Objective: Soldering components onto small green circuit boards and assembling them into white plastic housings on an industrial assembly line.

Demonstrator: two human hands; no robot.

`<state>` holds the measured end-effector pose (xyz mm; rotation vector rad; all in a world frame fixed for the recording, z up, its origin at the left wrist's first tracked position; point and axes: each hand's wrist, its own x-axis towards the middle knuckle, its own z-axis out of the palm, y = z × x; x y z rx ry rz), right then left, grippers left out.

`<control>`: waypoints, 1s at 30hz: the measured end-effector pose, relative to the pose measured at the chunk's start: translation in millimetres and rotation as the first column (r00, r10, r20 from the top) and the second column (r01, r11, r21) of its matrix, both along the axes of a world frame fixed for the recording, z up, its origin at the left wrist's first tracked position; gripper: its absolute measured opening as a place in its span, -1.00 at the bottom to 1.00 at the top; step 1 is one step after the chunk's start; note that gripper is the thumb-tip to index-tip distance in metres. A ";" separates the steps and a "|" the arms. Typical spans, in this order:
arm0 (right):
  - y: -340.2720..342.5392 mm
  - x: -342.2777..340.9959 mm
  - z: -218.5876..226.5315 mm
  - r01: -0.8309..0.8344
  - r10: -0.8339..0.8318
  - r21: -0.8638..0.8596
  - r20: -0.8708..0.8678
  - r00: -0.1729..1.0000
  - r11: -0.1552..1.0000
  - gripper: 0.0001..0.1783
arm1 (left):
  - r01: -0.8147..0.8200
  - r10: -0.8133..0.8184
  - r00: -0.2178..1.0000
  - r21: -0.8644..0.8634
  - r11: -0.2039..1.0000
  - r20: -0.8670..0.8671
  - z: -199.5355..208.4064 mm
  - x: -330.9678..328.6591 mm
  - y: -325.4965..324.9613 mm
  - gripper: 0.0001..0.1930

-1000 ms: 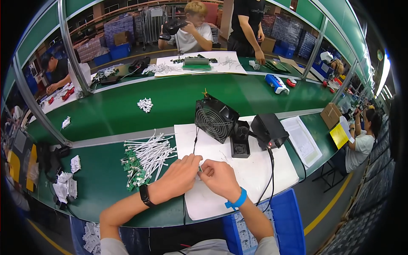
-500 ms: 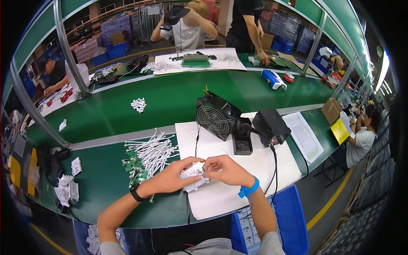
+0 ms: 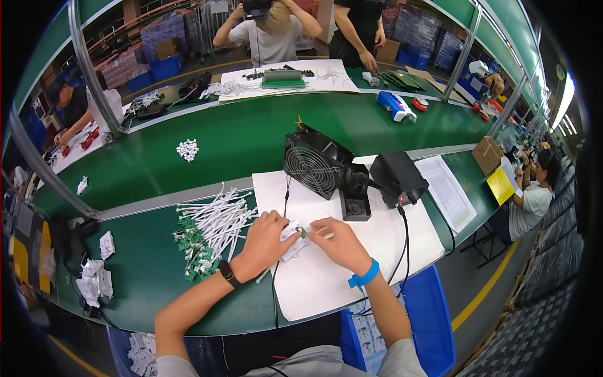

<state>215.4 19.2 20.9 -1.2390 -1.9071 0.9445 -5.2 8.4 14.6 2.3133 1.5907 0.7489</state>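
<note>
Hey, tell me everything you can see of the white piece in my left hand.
The white piece is small and looks like moulded plastic. A tiny green part shows against it, by the thumb tip. Your left hand grips it above the white sheet, the thumb crossing it and hiding some of it, so its full outline and exact tilt are unclear. Your right hand is close beside it; whether that touches it can't be told.

The gripped part (image 3: 293, 249) is white, the board (image 3: 302, 232) by it green; beneath, the sheet (image 3: 352, 270) is white; beyond, the fan (image 3: 314, 164) black; left, cables (image 3: 221, 217) white.
</note>
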 end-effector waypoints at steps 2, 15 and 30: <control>-3.2 8.1 7.3 0.114 -0.117 0.043 0.077 0.990 0.993 -0.64 | -0.028 0.028 1.000 0.015 0.999 0.012 -5.9 1.5 -0.2 -0.56; 64.0 49.9 1.5 0.564 -0.508 0.143 -0.297 0.808 0.813 -0.50 | 0.103 -0.092 0.993 0.163 0.981 -0.073 1.3 5.3 -39.4 -0.30; 71.4 53.3 4.2 0.705 -0.570 0.357 -0.417 0.708 0.613 -0.85 | 0.222 -0.198 0.967 0.154 0.963 -0.160 -2.3 -11.7 -27.3 -0.49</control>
